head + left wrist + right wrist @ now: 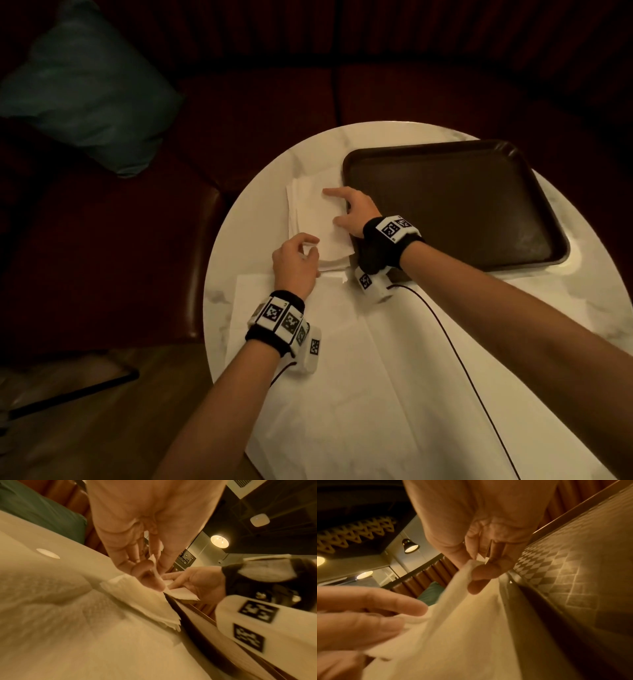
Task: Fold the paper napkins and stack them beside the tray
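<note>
A stack of folded white napkins lies on the round white table, just left of the dark brown tray. My right hand is on the top napkin beside the tray's left rim. In the right wrist view its thumb and fingers pinch a fold of that napkin next to the tray. My left hand is at the stack's near corner. In the left wrist view, the left hand pinches a napkin corner above the stack.
Large unfolded white napkins cover the near part of the table under my forearms. A thin dark cable runs across them. A dark red sofa with a teal cushion curves behind the table.
</note>
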Motion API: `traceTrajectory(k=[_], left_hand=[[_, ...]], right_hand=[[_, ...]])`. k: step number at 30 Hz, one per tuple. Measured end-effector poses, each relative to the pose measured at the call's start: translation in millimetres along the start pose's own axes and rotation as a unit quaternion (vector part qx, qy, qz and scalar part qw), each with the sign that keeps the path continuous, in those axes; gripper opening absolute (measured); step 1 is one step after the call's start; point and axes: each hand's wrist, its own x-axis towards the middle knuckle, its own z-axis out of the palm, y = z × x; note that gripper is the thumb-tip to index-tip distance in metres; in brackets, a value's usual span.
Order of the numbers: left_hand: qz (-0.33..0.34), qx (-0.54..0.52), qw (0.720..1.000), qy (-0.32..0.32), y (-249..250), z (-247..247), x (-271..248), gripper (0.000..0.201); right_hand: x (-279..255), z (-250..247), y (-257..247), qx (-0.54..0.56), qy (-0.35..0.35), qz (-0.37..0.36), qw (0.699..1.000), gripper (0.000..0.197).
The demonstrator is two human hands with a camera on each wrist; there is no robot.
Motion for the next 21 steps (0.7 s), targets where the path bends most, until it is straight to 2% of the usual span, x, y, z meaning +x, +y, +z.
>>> traceTrajectory(k=[4, 7, 12, 14, 16, 19, 21], left_hand=[[-0.010, 0.045, 0.999, 0.000, -4.5, 8.5, -0.4, 0.018], [-0.007, 0.090, 0.996, -0.002, -14.0, 12.4, 6.0, 0.017], [-0.003, 0.207, 0.978, -0.027, -15.3, 7.9, -6.7, 0.022], [0.020, 0.291, 0.956, -0.010, -10.7, 3.7, -24.1, 0.028], [0.050, 0.333, 0.942, -0.015, -5.2, 1.0, -45.2, 0.031], [0.078, 0.336, 0.933, -0.106, -4.3, 7.6, -73.6, 0.031], [0.089, 0.349, 0.915, -0.179, -7.7, 18.1, -92.0, 0.034]], right_hand=[[3.1, -2.0, -1.5, -0.067, -0.032, -0.012, 0.997, 0.067], [-14.8, -14.8, -4.2, -0.082, -0.013, -0.013, 0.996, 0.063], [-88.7, -65.7, 13.6, -0.083, 0.022, -0.042, 0.995, 0.043], [-128.7, -88.0, 28.9, -0.077, 0.014, -0.035, 0.996, 0.035], [-168.2, -103.5, 49.3, -0.056, -0.012, -0.011, 0.998, 0.027], [-216.3, -107.3, 81.9, -0.060, -0.074, 0.044, 0.994, 0.023], [-243.2, -96.2, 98.9, -0.066, -0.115, 0.070, 0.989, 0.021]])
